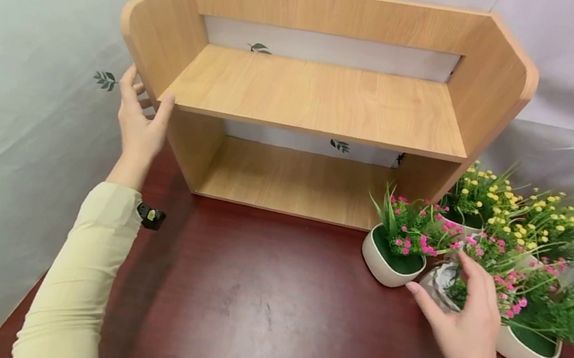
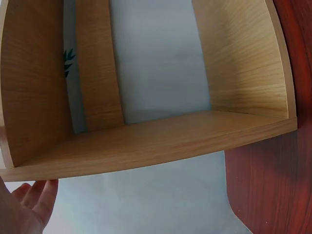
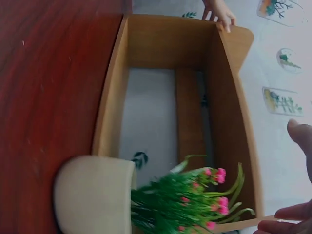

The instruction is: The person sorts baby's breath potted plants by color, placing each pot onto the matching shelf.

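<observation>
A two-tier wooden desk shelf (image 1: 312, 98) stands upright at the back of the table. My left hand (image 1: 142, 123) holds its left side panel, thumb by the front edge of the middle board and fingers against the outer face. In the left wrist view those fingers (image 2: 46, 200) touch the panel. My right hand (image 1: 468, 323) hovers with thumb and fingers spread, holding nothing. Just beyond its thumb is a white pot (image 1: 386, 265) of pink artificial flowers (image 1: 421, 227), by the shelf's lower right front corner. The right wrist view shows this pot (image 3: 95, 195) up close.
Several more potted flowers crowd the right side, with yellow blooms (image 1: 565, 219) behind and pink ones (image 1: 544, 311) nearer. A grey-white pot (image 1: 440, 284) is partly hidden by the right hand. Beneath everything lies a dark red table (image 1: 255, 300); a pale wall covering (image 1: 21, 96) rises at the left.
</observation>
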{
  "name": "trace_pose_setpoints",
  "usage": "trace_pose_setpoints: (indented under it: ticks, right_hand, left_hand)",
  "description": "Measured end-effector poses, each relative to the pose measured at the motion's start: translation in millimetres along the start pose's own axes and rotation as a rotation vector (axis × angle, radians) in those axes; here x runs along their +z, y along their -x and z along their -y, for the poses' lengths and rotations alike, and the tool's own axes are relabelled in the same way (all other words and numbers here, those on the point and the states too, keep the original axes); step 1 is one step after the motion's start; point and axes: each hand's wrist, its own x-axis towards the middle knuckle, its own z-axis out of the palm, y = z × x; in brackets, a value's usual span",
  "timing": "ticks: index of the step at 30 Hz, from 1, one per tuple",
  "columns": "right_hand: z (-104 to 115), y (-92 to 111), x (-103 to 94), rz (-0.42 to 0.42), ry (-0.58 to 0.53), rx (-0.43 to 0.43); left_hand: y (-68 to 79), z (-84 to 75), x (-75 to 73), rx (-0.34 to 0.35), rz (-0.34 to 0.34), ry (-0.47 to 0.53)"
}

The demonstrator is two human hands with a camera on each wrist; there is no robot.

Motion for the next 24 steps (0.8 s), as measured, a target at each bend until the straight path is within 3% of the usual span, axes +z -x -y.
trace_pose_setpoints:
  ticks: [4, 8, 15, 24]
  right_hand:
    - [-1.6, 8.6, 9.6, 0.033, 0.023, 0.117]
    - [-10.8, 15.0, 22.2, 0.029, 0.006, 0.157]
    - [-32.2, 20.6, 47.8, -0.053, -0.051, 0.074]
    - [-39.0, 20.2, 66.2, -0.048, 0.034, 0.007]
  left_hand:
    - [0.6, 4.0, 0.6, -0.006, -0.007, -0.002]
    - [-0.3, 7.5, 0.0, -0.003, -0.001, 0.013]
    - [-3.3, 9.6, -4.5, 0.037, 0.021, 0.025]
    - [-6.6, 10.7, -3.5, 0.029, 0.056, 0.05]
